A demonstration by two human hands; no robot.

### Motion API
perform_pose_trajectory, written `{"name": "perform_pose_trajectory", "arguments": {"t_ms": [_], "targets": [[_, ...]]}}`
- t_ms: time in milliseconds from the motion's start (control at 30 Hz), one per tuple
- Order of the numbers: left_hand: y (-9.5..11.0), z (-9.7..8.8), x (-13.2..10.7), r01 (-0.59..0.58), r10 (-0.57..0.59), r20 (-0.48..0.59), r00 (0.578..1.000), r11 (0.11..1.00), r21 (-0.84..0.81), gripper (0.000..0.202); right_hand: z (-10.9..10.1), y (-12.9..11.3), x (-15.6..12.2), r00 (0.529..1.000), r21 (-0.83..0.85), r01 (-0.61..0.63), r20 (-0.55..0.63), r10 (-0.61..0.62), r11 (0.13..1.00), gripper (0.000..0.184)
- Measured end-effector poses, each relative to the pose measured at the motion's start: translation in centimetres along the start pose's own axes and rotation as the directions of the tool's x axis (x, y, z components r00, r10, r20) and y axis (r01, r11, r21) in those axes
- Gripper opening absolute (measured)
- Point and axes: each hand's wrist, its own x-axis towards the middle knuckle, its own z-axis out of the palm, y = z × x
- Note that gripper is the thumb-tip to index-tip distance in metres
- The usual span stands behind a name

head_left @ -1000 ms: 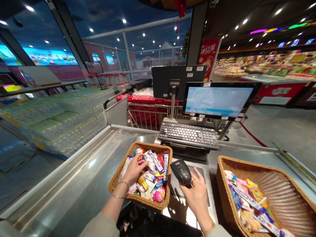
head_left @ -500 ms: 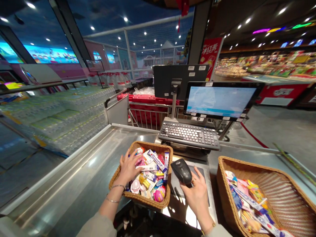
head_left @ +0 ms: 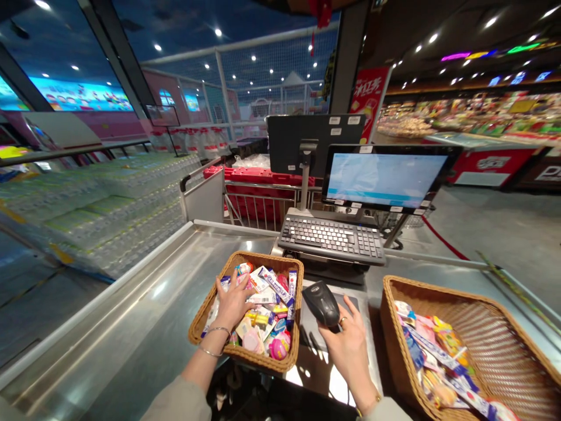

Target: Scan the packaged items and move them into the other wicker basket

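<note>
My left hand [head_left: 234, 302] reaches into a wicker basket [head_left: 299, 316] and rests on the packaged sweets in it, fingers stretched out and a little apart. Silver bangles circle that wrist. Around the hand lie blue-and-white candy sticks [head_left: 274, 285], a pink round toy-like piece [head_left: 279, 346] and several small colourful packets. Its fingertips touch the packets, and I see nothing gripped. To the right of this basket, my right hand [head_left: 348, 339] holds a black barcode scanner [head_left: 322, 304] over the counter, its head tilted to the upper left.
A second wicker basket [head_left: 388, 327], partly filled with similar sweets, stands on the right of the metal counter [head_left: 144, 327]. Behind are a keyboard [head_left: 331, 238], a lit screen [head_left: 385, 178] and a dark monitor back [head_left: 284, 143]. Stacked bottle packs [head_left: 100, 204] stand on the left beyond the counter.
My left hand has shifted slightly right over the sweets, and some packets beneath it have moved. My right hand keeps the scanner in nearly the same place. The view has turned slightly.
</note>
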Motion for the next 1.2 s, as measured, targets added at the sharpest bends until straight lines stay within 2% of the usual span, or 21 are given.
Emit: {"name": "perform_pose_trajectory", "arguments": {"t_ms": [200, 467, 767, 967, 1200], "targets": [[0.1, -1.1, 0.3, -0.034, 0.034, -0.031, 0.999, 0.999, -0.004, 0.020, -0.1, 0.2, 0.2, 1.000, -0.011, 0.020, -0.020, -0.020, 1.000, 0.022], [1.3, -3.5, 1.1, -0.047, 0.047, -0.196, 0.980, 0.999, 0.002, 0.017, -0.3, 0.1, 0.3, 0.999, -0.020, 0.028, -0.027, -0.028, 0.999, 0.017], [5.4, -5.2, 3.1, -0.124, 0.099, -0.398, 0.912, 0.992, -0.037, 0.017, -0.9, -0.6, 0.4, 0.995, -0.048, 0.080, -0.051, -0.082, 0.996, 0.016], [8.2, -5.6, 4.0, -0.172, 0.124, -0.452, 0.883, 0.983, -0.068, 0.017, -1.5, -0.1, 0.4, 0.992, -0.091, 0.102, -0.058, -0.108, 0.991, 0.014], [9.9, -5.4, 5.1, -0.223, 0.162, -0.502, 0.849, 0.973, -0.064, 0.016, -2.2, -0.4, 0.3, 0.994, -0.109, 0.067, -0.079, -0.075, 0.992, 0.014]]}}
